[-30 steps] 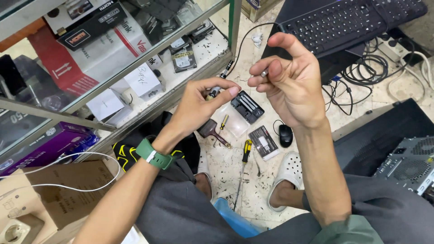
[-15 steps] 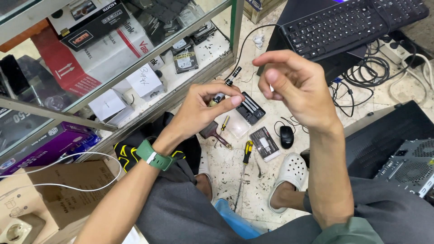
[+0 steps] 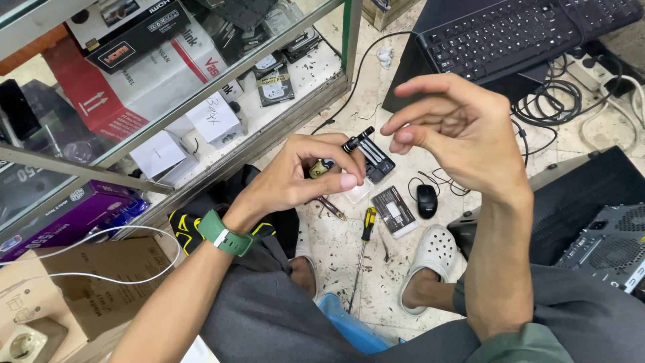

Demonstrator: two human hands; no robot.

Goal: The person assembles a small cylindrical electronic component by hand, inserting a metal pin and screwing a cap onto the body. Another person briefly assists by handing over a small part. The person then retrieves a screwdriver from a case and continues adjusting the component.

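My left hand, with a green watch on its wrist, is closed around a small yellow-and-black screwdriver whose black tip sticks up past the thumb. My right hand hovers just to the right of it, fingers curled with the fingertips pinched lightly together; whether anything small sits between them cannot be made out. Below the hands on the floor lie a black flat component and a second flat board with a label.
A glass display case with boxes and drives stands at the left. A black keyboard on a computer case, tangled cables, a mouse, another yellow screwdriver and a cardboard box surround me. My foot wears a white clog.
My right hand has lowered and shifted left toward the left hand, its fingers curling in. The left hand keeps hold of the screwdriver in almost the same spot.
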